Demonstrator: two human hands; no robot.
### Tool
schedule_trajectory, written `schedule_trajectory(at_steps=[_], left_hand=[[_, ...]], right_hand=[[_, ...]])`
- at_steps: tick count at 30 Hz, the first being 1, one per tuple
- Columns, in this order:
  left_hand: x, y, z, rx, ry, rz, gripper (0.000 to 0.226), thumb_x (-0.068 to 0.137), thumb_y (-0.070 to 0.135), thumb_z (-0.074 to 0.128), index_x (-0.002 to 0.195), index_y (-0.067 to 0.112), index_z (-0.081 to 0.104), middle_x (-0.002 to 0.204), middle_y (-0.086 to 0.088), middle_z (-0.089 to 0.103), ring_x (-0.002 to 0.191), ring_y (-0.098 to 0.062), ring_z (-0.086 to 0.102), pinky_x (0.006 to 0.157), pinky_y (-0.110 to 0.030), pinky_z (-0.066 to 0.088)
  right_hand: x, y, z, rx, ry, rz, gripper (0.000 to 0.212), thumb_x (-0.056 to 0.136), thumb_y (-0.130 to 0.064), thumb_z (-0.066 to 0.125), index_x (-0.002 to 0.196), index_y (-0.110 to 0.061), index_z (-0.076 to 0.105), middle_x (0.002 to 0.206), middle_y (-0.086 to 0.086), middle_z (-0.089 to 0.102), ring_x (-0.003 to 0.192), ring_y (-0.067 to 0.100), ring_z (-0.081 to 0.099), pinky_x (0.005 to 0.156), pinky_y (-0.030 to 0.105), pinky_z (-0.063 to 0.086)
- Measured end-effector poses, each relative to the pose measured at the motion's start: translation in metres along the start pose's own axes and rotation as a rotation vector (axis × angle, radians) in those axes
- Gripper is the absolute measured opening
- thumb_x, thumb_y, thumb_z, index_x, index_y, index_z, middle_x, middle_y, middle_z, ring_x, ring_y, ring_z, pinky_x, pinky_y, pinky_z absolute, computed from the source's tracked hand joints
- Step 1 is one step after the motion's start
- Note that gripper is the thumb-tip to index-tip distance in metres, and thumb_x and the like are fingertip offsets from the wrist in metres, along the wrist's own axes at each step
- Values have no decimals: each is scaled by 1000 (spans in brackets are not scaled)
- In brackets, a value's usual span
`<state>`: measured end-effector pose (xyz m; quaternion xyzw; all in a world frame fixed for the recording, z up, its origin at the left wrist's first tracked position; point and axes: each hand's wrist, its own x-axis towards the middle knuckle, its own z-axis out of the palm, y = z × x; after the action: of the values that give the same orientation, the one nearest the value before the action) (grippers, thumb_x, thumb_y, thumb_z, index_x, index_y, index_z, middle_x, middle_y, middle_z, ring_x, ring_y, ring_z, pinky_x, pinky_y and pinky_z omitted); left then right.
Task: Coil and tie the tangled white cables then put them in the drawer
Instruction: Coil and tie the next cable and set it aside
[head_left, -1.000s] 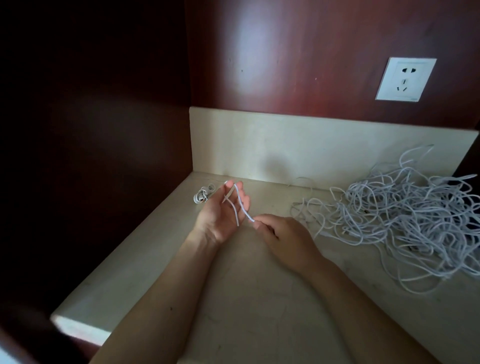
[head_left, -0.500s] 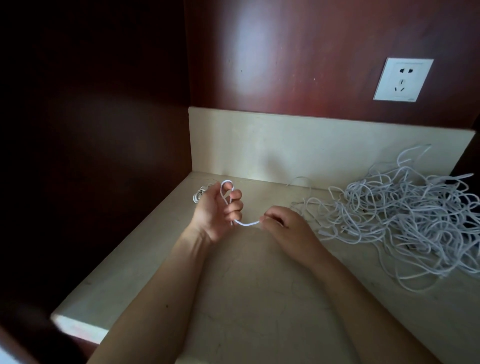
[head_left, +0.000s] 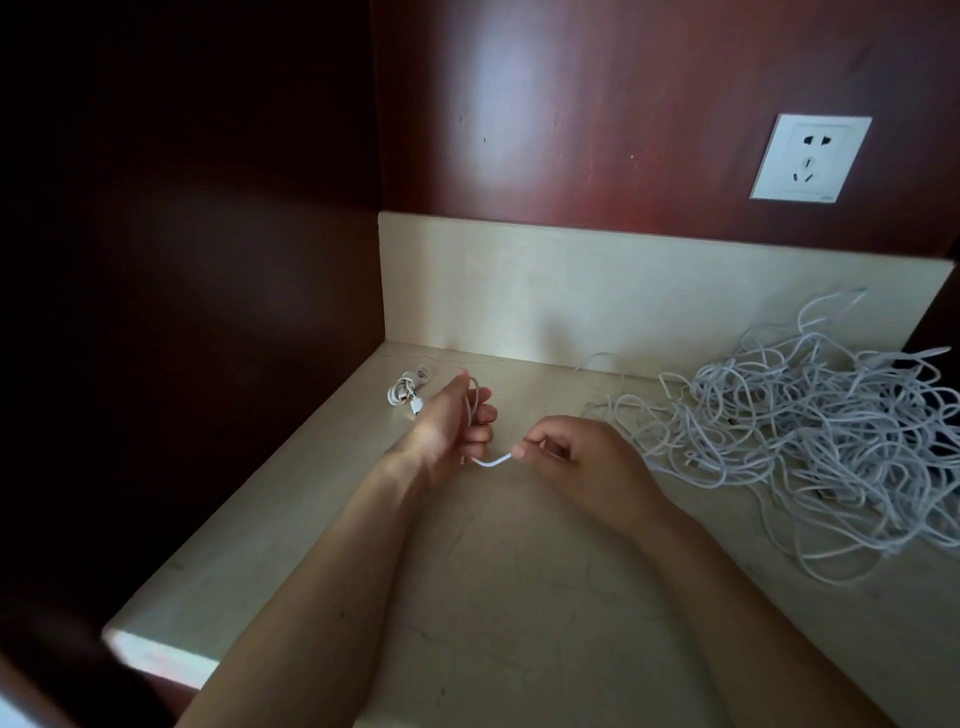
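Head view shows both hands working low over the cream counter (head_left: 519, 597), close together but not touching. The left hand (head_left: 447, 426) has its fingers curled round a few loops of one white cable (head_left: 491, 461). The right hand (head_left: 576, 457) pinches that cable's loose stretch between thumb and forefinger. A short slack span bridges the gap between them.

The likeliest trouble, as I judge it, is the loops slipping off the left fingers. The cable looks smooth and springy, so a loosened grip or a sharp tug from the right hand could let the turns spring open. A second risk lies to the right of the right hand, where the tangle (head_left: 810, 431) sprawls near. I cannot tell whether the held cable runs on into it. If it does, pulling would drag other strands along or tighten a snag. Tying off with too short a tail could also leave a knot that does not hold.

Counted:
- two hands
- one cable held between them
- one small coil (head_left: 408, 387) lying on the counter just beyond the left hand, apparently finished
- one tangle, whose separate cables are too many and too interwoven to count
- one wall socket (head_left: 810, 158) above and beyond the right hand

No drawer is in view.
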<state>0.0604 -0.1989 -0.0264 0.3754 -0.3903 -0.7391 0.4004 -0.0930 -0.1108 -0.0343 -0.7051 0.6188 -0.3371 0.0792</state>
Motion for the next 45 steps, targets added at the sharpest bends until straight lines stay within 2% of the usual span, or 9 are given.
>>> schedule_trajectory(at_steps=[4,9,14,18,22,29,35,40,45], left_hand=[[0,1,2,57,142,139,37,105,44,25,85,18,40,62,3,40,34,-4,23,35,-14,15],[0,1,3,114,198,164,35,106,40,29,88,16,47,69,0,51,44,-8,32,37,-15,22],[-4,-6,10,113,-47,-27,36,105,41,31,89,13,47,56,0,56,46,-12,37,36,-13,22],[-14,-8,11,216,-266,-131,40,105,40,27,77,18,45,62,2,47,51,-9,33,40,-17,21],[-17,-8,12,356,-326,-165,47,105,41,24,74,16,49,62,1,53,43,-6,39,35,-14,20],[-22,-6,13,477,-460,-226,52,99,58,18,70,22,42,47,9,23,37,-3,17,34,-16,9],[-23,-9,17,628,-374,68,41,104,43,31,70,21,37,46,9,26,40,-7,18,39,-19,13],[-15,-12,10,707,-118,429,45,106,36,29,91,16,66,48,6,38,41,-7,31,42,-21,27],[-10,-10,11,447,-48,417,43,106,36,27,107,22,68,78,5,70,65,-2,57,64,-14,46]], right_hand=[[-1,-1,-6,-172,18,62,33,84,-56,63,72,-25,60,65,-12,56,65,2,51,59,24,36],[2,-4,-6,-87,169,-178,11,89,-28,53,84,-24,62,72,-14,53,67,3,43,68,32,42],[-1,-6,-3,-12,237,-165,9,92,-35,57,91,-32,65,87,-14,60,79,4,55,70,28,45],[-1,-7,-5,-2,363,-75,15,78,-40,74,73,-29,65,75,-14,64,69,4,58,68,33,48],[0,-7,-8,-95,451,-64,26,72,-52,68,68,-28,61,67,-12,62,67,5,57,78,36,39],[2,-1,3,-13,364,-120,10,86,-25,54,88,-28,64,85,-11,66,84,14,62,79,46,47],[-2,5,0,8,412,55,5,90,-33,64,92,-28,65,77,-11,64,71,10,59,64,31,46],[-2,6,-3,0,438,109,9,89,-32,65,82,-26,62,71,-10,63,68,14,61,62,33,48],[-3,-4,9,99,326,25,8,87,-24,65,79,-26,62,69,-11,68,66,7,63,64,33,51]])
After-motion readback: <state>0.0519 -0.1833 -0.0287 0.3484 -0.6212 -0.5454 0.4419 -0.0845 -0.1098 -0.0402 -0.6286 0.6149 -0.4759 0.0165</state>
